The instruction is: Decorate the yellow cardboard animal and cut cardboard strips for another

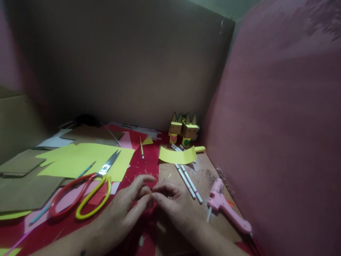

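My left hand point(130, 204) and my right hand point(173, 202) meet at the fingertips, low in the middle of the head view. Thumbs and index fingers are pinched together on both sides; whatever lies between them is too small or hidden to make out. Left of my left hand lie scissors point(105, 170) with one red and one yellow handle, blades pointing away. Beyond my right hand, a curved strip of yellow paper point(177, 156) rests over several white markers point(188, 181). A pink glue gun point(226, 206) lies to the right of my right hand.
Yellow paper point(90, 160), brown cardboard point(29, 192) and a blue pencil-like stick point(39, 215) cover the left side. A pencil point(141, 147) lies on the red surface point(138, 165). Two small cardboard figures point(183, 131) stand at the back by the pink wall point(279, 124). Small scraps are scattered about.
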{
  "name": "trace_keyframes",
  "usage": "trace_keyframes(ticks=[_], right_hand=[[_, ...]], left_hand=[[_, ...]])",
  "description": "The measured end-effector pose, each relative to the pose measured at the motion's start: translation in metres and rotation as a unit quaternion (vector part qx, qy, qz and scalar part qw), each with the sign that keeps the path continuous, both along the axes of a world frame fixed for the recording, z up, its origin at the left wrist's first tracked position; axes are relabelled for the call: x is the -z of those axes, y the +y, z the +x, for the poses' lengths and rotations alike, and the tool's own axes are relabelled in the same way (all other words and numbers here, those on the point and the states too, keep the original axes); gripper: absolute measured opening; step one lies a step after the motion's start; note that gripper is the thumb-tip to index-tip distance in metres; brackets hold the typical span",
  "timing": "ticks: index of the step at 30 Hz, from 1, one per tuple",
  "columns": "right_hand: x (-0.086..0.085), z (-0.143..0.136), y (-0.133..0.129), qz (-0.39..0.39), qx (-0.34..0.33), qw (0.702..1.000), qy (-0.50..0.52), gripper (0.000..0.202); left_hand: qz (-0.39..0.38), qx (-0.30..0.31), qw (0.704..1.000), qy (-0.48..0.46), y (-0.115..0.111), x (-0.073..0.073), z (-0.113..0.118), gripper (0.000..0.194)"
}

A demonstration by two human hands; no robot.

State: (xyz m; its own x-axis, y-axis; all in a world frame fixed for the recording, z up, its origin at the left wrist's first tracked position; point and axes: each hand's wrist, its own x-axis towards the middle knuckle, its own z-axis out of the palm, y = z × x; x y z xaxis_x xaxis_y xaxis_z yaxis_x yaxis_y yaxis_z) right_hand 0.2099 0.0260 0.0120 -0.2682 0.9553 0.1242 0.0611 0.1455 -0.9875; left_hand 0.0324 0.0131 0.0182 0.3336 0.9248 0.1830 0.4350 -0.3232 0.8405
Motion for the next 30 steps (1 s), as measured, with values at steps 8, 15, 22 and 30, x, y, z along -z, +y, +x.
trace_keyframes(ticks=[8, 15, 22, 30], right_hand=[[0.007, 0.0, 0.0, 0.149, 0.019, 0.986, -0.068, 0.01], [0.015, 0.001, -0.004, 0.361, 0.039, 0.914, -0.183, 0.016], [0.015, 0.002, -0.004, 0.441, 0.044, 0.856, -0.267, 0.019], [0.015, 0.001, -0.006, 0.461, 0.064, 0.845, -0.263, 0.017]], left_hand=[[-0.084, 0.051, 0.993, -0.062, -0.001, 0.012, 0.0, 0.038], [-0.234, 0.039, 0.949, -0.208, -0.003, 0.012, 0.005, 0.061], [-0.257, 0.035, 0.937, -0.233, -0.001, 0.011, 0.008, 0.062], [-0.261, 0.031, 0.94, -0.216, -0.004, -0.001, 0.011, 0.068]])
